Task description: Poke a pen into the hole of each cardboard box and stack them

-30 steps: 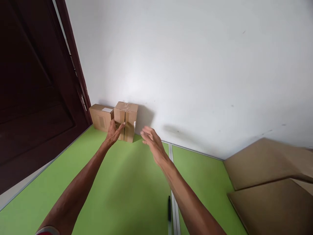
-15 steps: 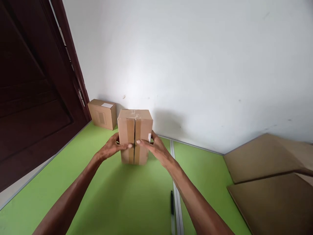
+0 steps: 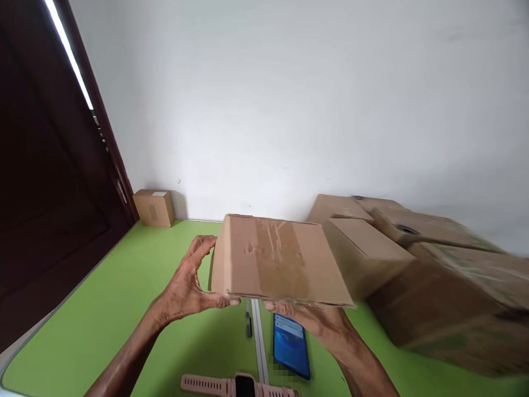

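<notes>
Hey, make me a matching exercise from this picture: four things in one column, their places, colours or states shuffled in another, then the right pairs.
Things
1. Taped box
2. Small box
3. Phone
4. Watch

Places, colours, states
A. Lit up in blue
B. Near the dark door
C. Pale pink, with a dark face
D. Held by the left hand and the right hand

Pairs
1-D, 2-B, 3-A, 4-C
</notes>
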Demonstrator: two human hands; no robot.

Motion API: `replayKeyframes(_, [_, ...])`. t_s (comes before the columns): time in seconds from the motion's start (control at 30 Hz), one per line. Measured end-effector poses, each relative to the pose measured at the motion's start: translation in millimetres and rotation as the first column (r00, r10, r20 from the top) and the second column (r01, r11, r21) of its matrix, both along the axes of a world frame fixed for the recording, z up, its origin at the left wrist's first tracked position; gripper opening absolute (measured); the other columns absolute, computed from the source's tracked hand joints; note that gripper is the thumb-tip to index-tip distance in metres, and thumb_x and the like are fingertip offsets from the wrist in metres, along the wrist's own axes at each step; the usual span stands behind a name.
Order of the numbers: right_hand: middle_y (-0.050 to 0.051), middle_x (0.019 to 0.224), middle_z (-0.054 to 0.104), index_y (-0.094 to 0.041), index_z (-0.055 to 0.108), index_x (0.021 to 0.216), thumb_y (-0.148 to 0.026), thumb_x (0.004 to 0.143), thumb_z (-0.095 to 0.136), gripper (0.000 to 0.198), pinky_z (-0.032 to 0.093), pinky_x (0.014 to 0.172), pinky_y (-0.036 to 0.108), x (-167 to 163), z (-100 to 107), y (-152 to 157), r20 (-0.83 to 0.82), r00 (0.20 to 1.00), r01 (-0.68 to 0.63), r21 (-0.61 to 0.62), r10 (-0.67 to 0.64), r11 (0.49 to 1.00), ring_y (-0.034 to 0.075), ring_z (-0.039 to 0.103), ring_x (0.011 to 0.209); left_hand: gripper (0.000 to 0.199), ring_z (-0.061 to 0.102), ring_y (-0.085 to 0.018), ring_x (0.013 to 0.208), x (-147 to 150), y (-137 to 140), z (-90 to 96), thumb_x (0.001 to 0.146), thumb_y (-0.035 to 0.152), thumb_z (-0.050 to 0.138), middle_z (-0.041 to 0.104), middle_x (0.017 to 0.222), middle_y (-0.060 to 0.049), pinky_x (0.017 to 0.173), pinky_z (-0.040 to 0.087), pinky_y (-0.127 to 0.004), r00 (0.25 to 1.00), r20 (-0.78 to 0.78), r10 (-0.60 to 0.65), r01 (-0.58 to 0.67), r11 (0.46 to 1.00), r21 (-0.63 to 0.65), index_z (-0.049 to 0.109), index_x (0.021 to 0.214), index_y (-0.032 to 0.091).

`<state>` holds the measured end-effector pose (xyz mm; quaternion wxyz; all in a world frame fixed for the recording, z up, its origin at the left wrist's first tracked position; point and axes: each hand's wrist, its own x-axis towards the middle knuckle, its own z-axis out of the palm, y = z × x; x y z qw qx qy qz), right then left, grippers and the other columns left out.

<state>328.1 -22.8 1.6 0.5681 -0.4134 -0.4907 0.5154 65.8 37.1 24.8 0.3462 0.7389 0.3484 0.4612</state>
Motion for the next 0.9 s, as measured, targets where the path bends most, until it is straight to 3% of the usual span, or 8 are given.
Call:
replayKeyframes(0.1, [0.009, 0.101, 0.088, -0.027, 0.088, 0.099, -0.04, 0.069, 0.101, 0.035, 0.064, 0.106, 0.062, 13, 0, -34, 0.02, 1.0, 0.013, -0.022, -0.012, 1.0, 0.04, 0.081, 0.111, 0.098, 0.058, -0.04, 0.139, 6, -25, -2.0, 0.074, 0.046, 0.1, 0.062, 0.144, -0.011, 0.115, 0.057, -0.065, 0.987, -0.086, -0.134, 0.143, 0.983, 0.118, 0.055, 0.161, 0.038])
replayKeyframes(0.2, [0.004, 0.095, 0.087, -0.032, 0.084, 0.087, -0.047, 0.058, 0.105, 0.039, 0.057, 0.114, 0.066, 20, -3, -55, -0.247, 0.954, 0.175, 0.008, -0.168, 0.984, 0.039, 0.078, 0.119, 0.104, 0.057, -0.041, 0.142, 5, -53, -2.7, 0.08, 0.045, 0.096, 0.058, 0.154, -0.01, 0.113, 0.058, -0.066, 0.971, -0.157, -0.18, 0.201, 0.971, 0.129, 0.041, 0.167, 0.05])
replayKeyframes(0.3, [0.0, 0.074, 0.082, -0.033, 0.073, 0.059, -0.053, 0.045, 0.106, 0.042, 0.053, 0.117, 0.068, 25, -10, -63, -0.427, 0.871, 0.263, -0.015, -0.244, 0.965, 0.041, 0.079, 0.115, 0.108, 0.056, -0.045, 0.146, -2, -77, -1.2, 0.081, 0.045, 0.094, 0.053, 0.163, -0.011, 0.114, 0.057, -0.07, 0.967, -0.18, -0.18, 0.202, 0.973, 0.11, 0.034, 0.17, 0.053])
replayKeyframes(0.43, [0.002, 0.08, 0.083, -0.031, 0.064, 0.049, -0.06, 0.042, 0.106, 0.051, 0.056, 0.114, 0.067, 30, -17, -62, -0.481, 0.832, 0.299, -0.031, -0.276, 0.954, 0.039, 0.08, 0.105, 0.11, 0.051, -0.051, 0.152, -9, -89, -2.1, 0.079, 0.047, 0.095, 0.049, 0.17, -0.011, 0.118, 0.051, -0.077, 0.971, -0.186, -0.151, 0.174, 0.978, 0.116, 0.035, 0.17, 0.053])
replayKeyframes(0.57, [0.002, 0.082, 0.084, -0.029, 0.07, 0.061, -0.063, 0.042, 0.108, 0.054, 0.058, 0.111, 0.064, 24, -12, -56, -0.517, 0.799, 0.318, -0.071, -0.308, 0.945, 0.038, 0.079, 0.107, 0.122, 0.041, -0.054, 0.16, -9, -88, -7.3, 0.074, 0.054, 0.098, 0.039, 0.179, -0.012, 0.126, 0.04, -0.08, 0.975, -0.165, -0.148, 0.16, 0.985, 0.063, 0.029, 0.174, 0.049])
replayKeyframes(0.67, [0.005, 0.104, 0.087, -0.029, 0.078, 0.084, -0.068, 0.051, 0.105, 0.057, 0.06, 0.11, 0.062, 14, 1, -50, -0.526, 0.756, 0.389, -0.119, -0.39, 0.913, 0.039, 0.074, 0.125, 0.129, 0.035, -0.051, 0.164, -6, -86, -11.2, 0.074, 0.057, 0.097, 0.032, 0.183, -0.011, 0.13, 0.037, -0.075, 0.976, -0.122, -0.18, 0.181, 0.983, 0.003, 0.02, 0.177, 0.046])
replayKeyframes(0.77, [0.005, 0.121, 0.086, -0.029, 0.08, 0.106, -0.071, 0.051, 0.103, 0.073, 0.063, 0.108, 0.06, 5, 12, -45, -0.506, 0.734, 0.434, -0.164, -0.453, 0.886, 0.041, 0.069, 0.135, 0.13, 0.04, -0.048, 0.162, -4, -85, -14.6, 0.077, 0.057, 0.096, 0.03, 0.183, -0.011, 0.129, 0.042, -0.07, 0.979, -0.066, -0.191, 0.189, 0.981, -0.032, 0.014, 0.178, 0.046])
replayKeyframes(0.9, [0.003, 0.127, 0.084, -0.03, 0.078, 0.116, -0.071, 0.05, 0.104, 0.082, 0.067, 0.102, 0.054, -3, 18, -39, -0.483, 0.73, 0.444, -0.202, -0.484, 0.873, 0.039, 0.069, 0.135, 0.133, 0.049, -0.044, 0.155, -2, -83, -16.5, 0.077, 0.054, 0.098, 0.037, 0.179, -0.014, 0.127, 0.045, -0.064, 0.982, 0.0, -0.188, 0.187, 0.979, -0.086, 0.012, 0.178, 0.044])
